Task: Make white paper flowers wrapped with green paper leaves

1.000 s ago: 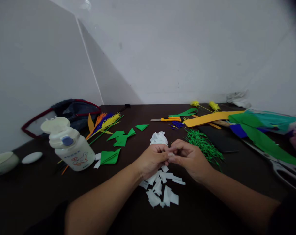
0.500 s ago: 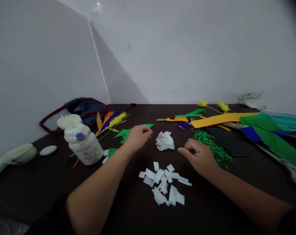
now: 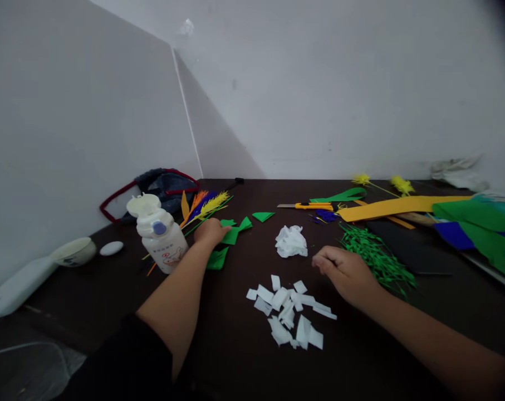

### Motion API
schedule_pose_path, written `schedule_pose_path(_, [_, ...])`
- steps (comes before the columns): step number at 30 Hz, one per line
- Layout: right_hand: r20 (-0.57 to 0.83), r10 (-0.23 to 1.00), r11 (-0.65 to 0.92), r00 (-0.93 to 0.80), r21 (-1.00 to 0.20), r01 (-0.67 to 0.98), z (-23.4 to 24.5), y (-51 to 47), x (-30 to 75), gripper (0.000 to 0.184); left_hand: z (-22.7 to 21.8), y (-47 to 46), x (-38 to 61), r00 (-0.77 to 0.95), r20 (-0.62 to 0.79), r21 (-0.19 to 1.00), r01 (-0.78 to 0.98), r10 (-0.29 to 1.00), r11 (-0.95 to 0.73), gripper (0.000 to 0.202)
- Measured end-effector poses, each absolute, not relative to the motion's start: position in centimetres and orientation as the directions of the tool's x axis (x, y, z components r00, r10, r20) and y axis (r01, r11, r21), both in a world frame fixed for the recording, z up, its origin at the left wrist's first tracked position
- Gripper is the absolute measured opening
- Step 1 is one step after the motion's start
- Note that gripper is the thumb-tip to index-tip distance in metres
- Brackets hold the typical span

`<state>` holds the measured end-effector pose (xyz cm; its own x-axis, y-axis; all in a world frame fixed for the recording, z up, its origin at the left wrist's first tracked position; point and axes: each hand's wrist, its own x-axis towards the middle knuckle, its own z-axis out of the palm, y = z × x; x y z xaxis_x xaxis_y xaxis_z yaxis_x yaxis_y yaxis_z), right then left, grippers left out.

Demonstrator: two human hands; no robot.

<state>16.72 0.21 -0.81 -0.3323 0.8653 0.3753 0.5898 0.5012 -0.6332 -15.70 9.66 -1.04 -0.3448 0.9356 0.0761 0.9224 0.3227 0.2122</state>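
Note:
My left hand point(image 3: 210, 233) reaches out beside green paper pieces point(image 3: 231, 235) and the stems of the coloured paper spikes point(image 3: 206, 206). Its fingers are mostly hidden behind the back of the hand. My right hand point(image 3: 346, 274) hovers or rests right of a crumpled white tissue point(image 3: 292, 242), apart from it. The fingers there are curled in with the thumb against them; what they hold, if anything, cannot be made out. Closer to me lies a loose pile of small cut white paper pieces point(image 3: 280, 299). One green triangle point(image 3: 263, 216) lies farther back.
A white bottle point(image 3: 166, 245) with its lid up stands by my left forearm. Left of it are a white oval piece point(image 3: 111, 248) and a bowl point(image 3: 74, 253). A yellow cutter point(image 3: 313, 206) lies behind, blade out. Green shreds point(image 3: 375, 256) and a yellow strip point(image 3: 402, 209) lie right.
My left hand has moved left, away from the tissue, uncovering the green triangle and green pieces. My right hand stays beside the tissue. The view has turned slightly left.

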Motion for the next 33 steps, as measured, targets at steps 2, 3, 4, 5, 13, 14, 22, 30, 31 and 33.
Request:
schedule_pose_path(2, [0.413,0.862,0.499,-0.293,-0.595,0.63,-0.7,0.0,16.5,0.032,-1.3,9.7,-15.7,-0.345,0.074,0.218,0.921,0.936,0.322,0.037])
schedule_pose_path(3, [0.421,0.865,0.491,-0.273,-0.595,0.637,-0.7,0.0,16.5,0.035,-1.4,9.8,-15.7,-0.343,0.075,0.224,0.921,0.936,0.32,0.035])
schedule_pose_path(4, [0.422,0.87,0.481,-0.256,-0.606,0.633,-0.8,0.0,16.5,0.037,-1.5,9.8,-15.6,-0.341,0.077,0.232,0.92,0.937,0.316,0.032])
schedule_pose_path(5, [0.414,0.877,0.47,-0.244,-0.626,0.622,-0.9,0.0,16.5,0.037,-1.7,9.8,-15.6,-0.338,0.079,0.241,0.919,0.938,0.311,0.029])
schedule_pose_path(13, [0.21,0.935,0.339,-0.286,-0.763,0.551,-1.2,0.7,16.7,0.019,-2.4,10.1,-16.4,-0.335,0.11,0.307,0.907,0.936,0.289,0.017])
schedule_pose_path(14, [0.197,0.94,0.326,-0.28,-0.763,0.559,-1.1,0.6,16.6,0.021,-2.4,10.1,-16.5,-0.34,0.115,0.315,0.904,0.933,0.29,0.019])
schedule_pose_path(22, [0.313,0.93,0.363,-0.194,-0.696,0.62,-0.9,0.2,16.5,0.036,-3.0,10.5,-16.5,-0.352,0.109,0.4,0.872,0.93,0.283,0.02])
schedule_pose_path(30, [0.194,0.975,0.221,-0.104,-0.843,0.491,-0.9,0.6,16.6,0.021,-0.4,8.9,-15.2,-0.3,0.177,0.658,0.744,0.938,0.113,0.012])
schedule_pose_path(31, [0.196,0.976,0.219,-0.098,-0.858,0.465,-0.8,0.6,16.6,0.021,0.1,8.4,-14.6,-0.267,0.183,0.701,0.711,0.946,0.065,0.013])
schedule_pose_path(33, [0.185,0.977,0.212,-0.104,-0.888,0.408,-0.8,0.6,16.6,0.021,1.0,7.4,-13.0,-0.188,0.197,0.773,0.633,0.962,-0.034,0.017])
